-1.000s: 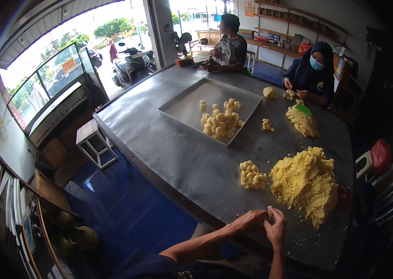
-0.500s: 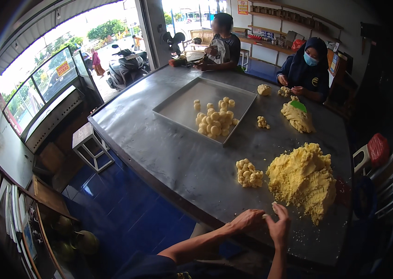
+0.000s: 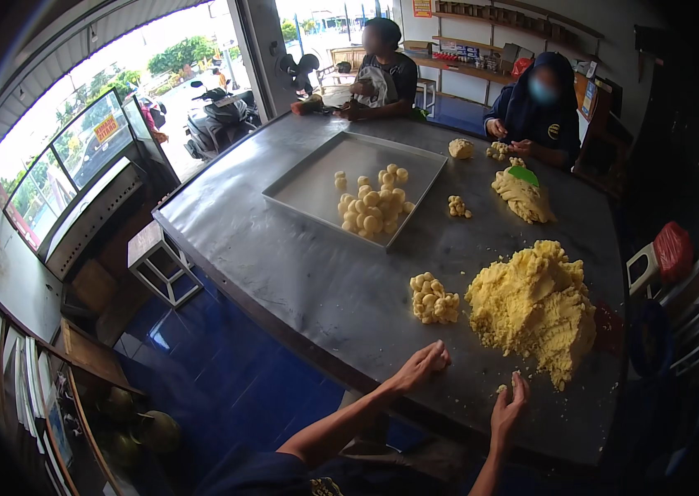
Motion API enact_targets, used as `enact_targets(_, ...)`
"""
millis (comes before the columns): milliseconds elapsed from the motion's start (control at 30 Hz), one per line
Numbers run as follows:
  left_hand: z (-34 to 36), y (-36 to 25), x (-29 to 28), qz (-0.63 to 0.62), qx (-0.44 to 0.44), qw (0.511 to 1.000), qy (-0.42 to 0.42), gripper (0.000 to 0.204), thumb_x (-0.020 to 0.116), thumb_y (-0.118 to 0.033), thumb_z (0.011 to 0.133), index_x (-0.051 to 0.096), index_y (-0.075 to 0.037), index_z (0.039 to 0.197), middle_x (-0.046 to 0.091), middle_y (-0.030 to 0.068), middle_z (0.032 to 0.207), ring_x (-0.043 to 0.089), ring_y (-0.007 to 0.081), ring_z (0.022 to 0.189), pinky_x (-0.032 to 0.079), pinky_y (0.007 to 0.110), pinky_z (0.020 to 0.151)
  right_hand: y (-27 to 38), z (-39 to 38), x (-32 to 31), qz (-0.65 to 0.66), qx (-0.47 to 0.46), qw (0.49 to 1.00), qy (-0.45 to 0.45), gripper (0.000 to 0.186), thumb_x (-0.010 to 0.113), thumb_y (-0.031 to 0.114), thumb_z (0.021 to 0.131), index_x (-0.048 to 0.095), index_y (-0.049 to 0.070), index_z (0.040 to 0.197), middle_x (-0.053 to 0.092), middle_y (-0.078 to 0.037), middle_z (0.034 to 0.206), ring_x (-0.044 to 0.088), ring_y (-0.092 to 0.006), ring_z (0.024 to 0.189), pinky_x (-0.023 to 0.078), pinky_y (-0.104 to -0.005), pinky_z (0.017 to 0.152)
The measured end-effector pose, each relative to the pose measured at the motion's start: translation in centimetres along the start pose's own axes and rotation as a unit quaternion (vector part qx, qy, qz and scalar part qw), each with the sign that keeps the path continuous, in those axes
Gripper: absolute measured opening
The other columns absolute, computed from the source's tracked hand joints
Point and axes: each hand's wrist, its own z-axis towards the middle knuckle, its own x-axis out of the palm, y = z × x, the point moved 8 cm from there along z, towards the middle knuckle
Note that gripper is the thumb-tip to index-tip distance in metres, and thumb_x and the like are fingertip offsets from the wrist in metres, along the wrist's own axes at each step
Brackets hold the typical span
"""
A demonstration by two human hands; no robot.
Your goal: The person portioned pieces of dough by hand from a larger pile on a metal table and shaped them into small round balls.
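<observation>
The left hand (image 3: 422, 365) sits low in the frame, a little right of centre, on the grey metal desk (image 3: 308, 273). Its fingers are curled into a loose fist; whether it holds a bit of dough inside cannot be told. The right hand (image 3: 508, 411) lies just to its right and lower, fingers stretched out and pointing up toward the big heap of yellow dough (image 3: 535, 307), open and holding nothing. A small crumb of dough (image 3: 501, 388) rests on the desk just by its fingertips. The heap fills the right-centre of the frame, its lower edge near the right hand but apart from it.

Left of the heap, just beside it, is a small cluster of rolled dough balls (image 3: 434, 299), above the left hand and clear of it.

Further up, near the middle of the frame, a shallow rectangular metal tray (image 3: 316, 186) holds more dough balls (image 3: 372, 207) gathered toward its right side. A few loose balls (image 3: 458, 207) lie right of the tray.

At the upper right a person in dark clothes (image 3: 539, 107) works at a smaller mound of dough (image 3: 523, 197) with a green scraper (image 3: 523, 174) on it. Another seated person (image 3: 382, 70) is at the desk's far end, top centre. At upper left, a motorbike (image 3: 217, 124) stands outside the open front.
</observation>
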Motion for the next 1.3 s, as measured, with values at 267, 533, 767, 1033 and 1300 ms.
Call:
enact_targets(267, -0.7, -0.6, 0.7, 0.162, 0.048, 0.984, 0.049, 0.032, 0.044, -0.034, 0.106, 0.053, -0.005, 0.118, 0.058, 0.0062, 0.106, 0.056, 0.0185, 0.096, 0.045, 0.032, 0.087, 1.9, -0.6, 0.1, -0.031, -0.06, 0.998, -0.019, 0.036, 0.051, -0.005, 0.094, 0.053, -0.004, 0.13, 0.052, -0.024, 0.133, 0.054, -0.0404, 0.122, 0.047, -0.0446, 0.099)
enact_targets(533, -1.7, -5.2, 2.8, 0.536, 0.309, 0.785, 0.037, 0.023, 0.059, -0.018, 0.096, 0.056, -0.004, 0.114, 0.06, 0.0127, 0.104, 0.059, 0.033, 0.096, 0.049, 0.04, 0.086, 1.9, -0.4, -0.3, -0.031, -0.041, 0.999, 0.008, 0.035, 0.051, -0.003, 0.095, 0.053, -0.004, 0.13, 0.054, -0.022, 0.132, 0.055, -0.0382, 0.122, 0.047, -0.0432, 0.099)
enact_targets(767, -2.4, -4.6, -0.2, 0.47, 0.158, 0.866, -0.061, 0.026, 0.056, -0.023, 0.099, 0.057, -0.003, 0.115, 0.068, 0.0149, 0.104, 0.062, 0.0338, 0.107, 0.052, 0.043, 0.083, 2.1, -0.7, -0.2, -0.047, -0.022, 0.999, 0.0, 0.036, 0.055, -0.002, 0.094, 0.055, -0.002, 0.13, 0.055, -0.02, 0.131, 0.054, -0.0371, 0.123, 0.046, -0.0429, 0.101)
enact_targets(1033, 5.2, -6.2, 0.5, 0.592, 0.275, 0.753, -0.085, 0.025, 0.051, -0.028, 0.101, 0.053, -0.005, 0.09, 0.062, 0.0137, 0.089, 0.06, 0.0339, 0.089, 0.048, 0.045, 0.076, 3.0, -0.8, 0.0, -0.063, -0.059, 0.996, -0.017, 0.034, 0.056, -0.002, 0.093, 0.057, -0.001, 0.127, 0.056, -0.02, 0.129, 0.057, -0.0378, 0.119, 0.049, -0.0433, 0.098)
enact_targets(1300, -1.8, -7.8, 1.4, 0.596, 0.329, 0.731, -0.033, 0.02, 0.058, -0.024, 0.097, 0.059, -0.006, 0.105, 0.065, 0.0137, 0.098, 0.063, 0.0303, 0.094, 0.05, 0.04, 0.082, -1.4, 0.3, -1.2, 0.076, 0.043, 0.996, -0.014, 0.032, 0.057, 0.001, 0.093, 0.059, -0.002, 0.125, 0.06, -0.021, 0.127, 0.058, -0.0359, 0.12, 0.047, -0.0427, 0.1)
